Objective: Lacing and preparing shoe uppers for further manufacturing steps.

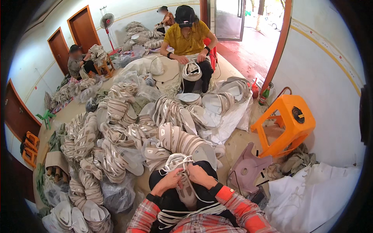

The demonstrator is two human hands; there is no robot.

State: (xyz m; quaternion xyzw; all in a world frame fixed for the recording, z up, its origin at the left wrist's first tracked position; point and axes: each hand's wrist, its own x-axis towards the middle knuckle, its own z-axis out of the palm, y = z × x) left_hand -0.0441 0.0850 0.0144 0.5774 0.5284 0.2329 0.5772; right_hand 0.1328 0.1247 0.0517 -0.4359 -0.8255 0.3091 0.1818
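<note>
A beige and white shoe upper (187,195) rests in my lap between my knees, its opening pointing away from me. White shoelaces (176,158) loop loosely around its far end. My left hand (173,181) is closed on the upper's left edge beside the lacing. My right hand (201,174) is closed at the opposite edge, its fingertips pinched at a lace; the exact spot is partly hidden by the fingers. A bundle of loose white laces (171,218) lies across my thighs, with one strand trailing over my right leg.
Stacked shoe uppers (182,138) spread over the floor ahead and left. To my right stand an orange stool (289,116), a tipped mauve plastic stool (248,167) and white cloth (307,194). A person in a yellow shirt (190,40) handles another upper opposite; two more people sit farther back.
</note>
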